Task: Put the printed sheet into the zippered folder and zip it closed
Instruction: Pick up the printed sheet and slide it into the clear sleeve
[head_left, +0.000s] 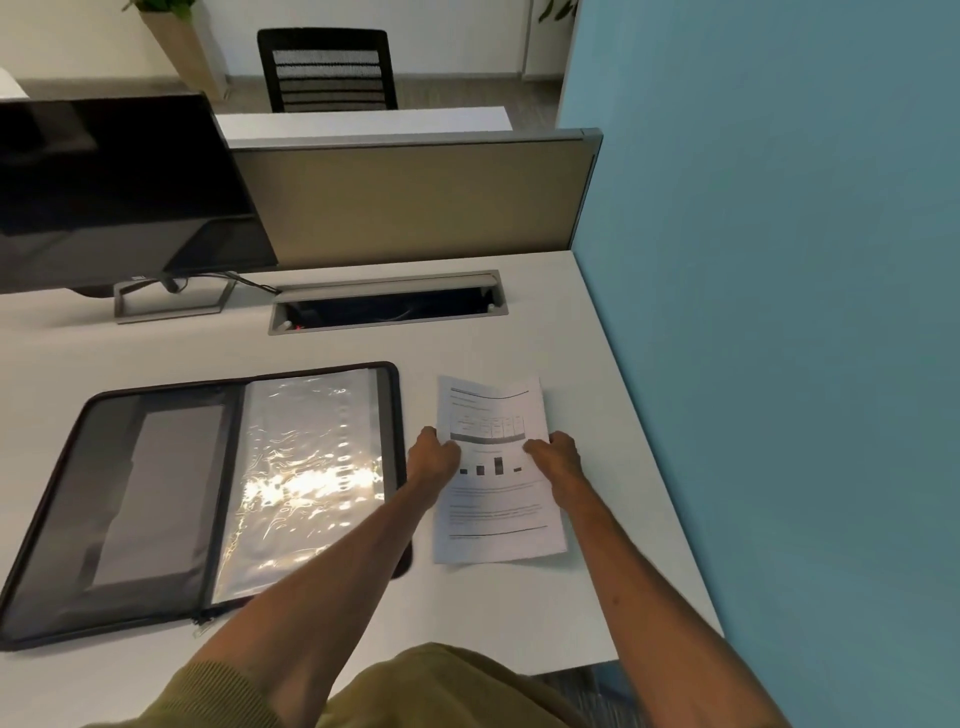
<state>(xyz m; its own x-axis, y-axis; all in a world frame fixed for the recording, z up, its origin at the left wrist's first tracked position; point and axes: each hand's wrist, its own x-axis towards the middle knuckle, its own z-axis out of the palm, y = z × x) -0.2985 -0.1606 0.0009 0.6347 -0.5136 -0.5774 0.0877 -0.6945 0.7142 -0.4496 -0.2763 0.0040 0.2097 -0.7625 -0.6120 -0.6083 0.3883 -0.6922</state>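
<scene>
The printed sheet (496, 512) lies on the white desk (519, 613) to the right of the zippered folder, its far edge curling up. My left hand (432, 457) grips the sheet's left edge and my right hand (556, 454) grips its right edge, both near mid-height. The black zippered folder (171, 493) lies fully open and flat at the left, with a grey pocket on its left half and shiny clear sleeves (306, 478) on its right half. My left forearm crosses the folder's lower right corner.
A dark monitor (114, 192) on a stand sits at the back left. An open cable tray (387, 306) is set into the desk behind the folder. A beige partition (415, 197) runs along the back, a blue wall (779, 312) along the right.
</scene>
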